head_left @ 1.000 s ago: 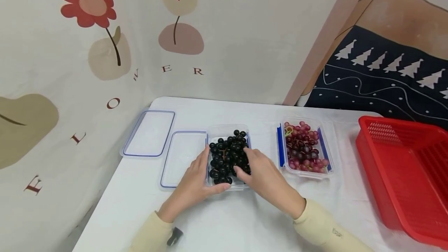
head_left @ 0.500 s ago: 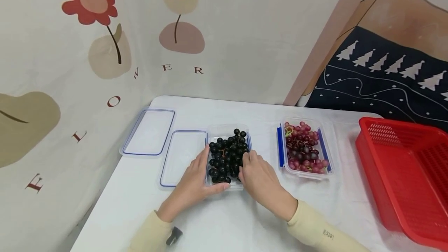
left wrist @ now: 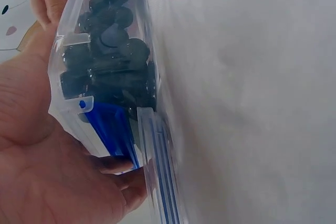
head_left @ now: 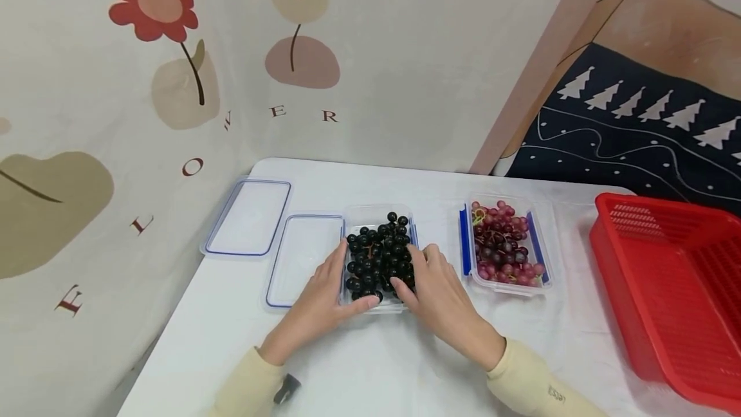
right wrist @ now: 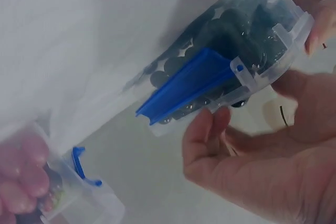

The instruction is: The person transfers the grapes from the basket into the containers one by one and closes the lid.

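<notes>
Black grapes [head_left: 370, 259] in a bunch fill a clear plastic container [head_left: 361, 214] with blue side clips, in the middle of the table. My left hand [head_left: 315, 298] holds the container's near left corner, fingers along the left wall and thumb at the front rim. In the left wrist view, those fingertips reach in by the blue clip [left wrist: 113, 129]. Over the right side, my right hand [head_left: 442, 298] touches the grapes with thumb and index finger spread apart. Other right fingers [right wrist: 197, 140] bend at the rim in the right wrist view. The clip there hangs down.
Right of the hands stands another clear container [head_left: 509, 287] of red and dark grapes. A red plastic basket [head_left: 633, 314] is at the far right. Two clear lids [head_left: 249, 217] with blue seals lie on the left; one adjoins the black grapes' container.
My right hand drew its fingers together at the container's right side, then spread thumb and index finger again over the grapes. The left hand has kept its place.
</notes>
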Available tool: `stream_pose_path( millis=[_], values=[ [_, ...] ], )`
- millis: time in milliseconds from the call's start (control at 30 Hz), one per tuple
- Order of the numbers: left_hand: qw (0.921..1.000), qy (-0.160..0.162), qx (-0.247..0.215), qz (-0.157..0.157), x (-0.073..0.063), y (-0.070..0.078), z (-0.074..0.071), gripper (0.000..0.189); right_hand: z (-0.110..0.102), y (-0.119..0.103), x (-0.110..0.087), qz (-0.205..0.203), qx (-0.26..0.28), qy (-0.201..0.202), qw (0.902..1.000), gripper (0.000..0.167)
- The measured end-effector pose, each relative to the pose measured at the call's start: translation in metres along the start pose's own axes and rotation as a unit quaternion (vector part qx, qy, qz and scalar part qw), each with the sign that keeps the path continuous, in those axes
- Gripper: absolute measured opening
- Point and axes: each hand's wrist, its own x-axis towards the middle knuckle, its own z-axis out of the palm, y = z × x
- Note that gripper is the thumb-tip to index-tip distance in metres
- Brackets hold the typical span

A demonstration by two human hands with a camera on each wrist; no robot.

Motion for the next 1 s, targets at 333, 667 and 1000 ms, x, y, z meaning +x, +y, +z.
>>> stream_pose_path(
  millis=[333,667,1000],
  values=[
    [0.9984,-0.001,-0.056,0.006,-0.004,0.001,-0.007,0.092,0.007,0.015,0.010,0.017,0.087,-0.088,0.9921,0.084],
    [0.9992,0.004,-0.039,0.007,-0.007,0.000,-0.003,0.101,0.004,0.014,0.012,0.001,0.019,-0.136,0.9905,0.091],
    [0.9989,-0.006,-0.047,0.000,-0.008,-0.006,-0.014,0.095,0.007,0.022,0.003,0.069,0.116,-0.166,0.9769,0.103]
  ],
)
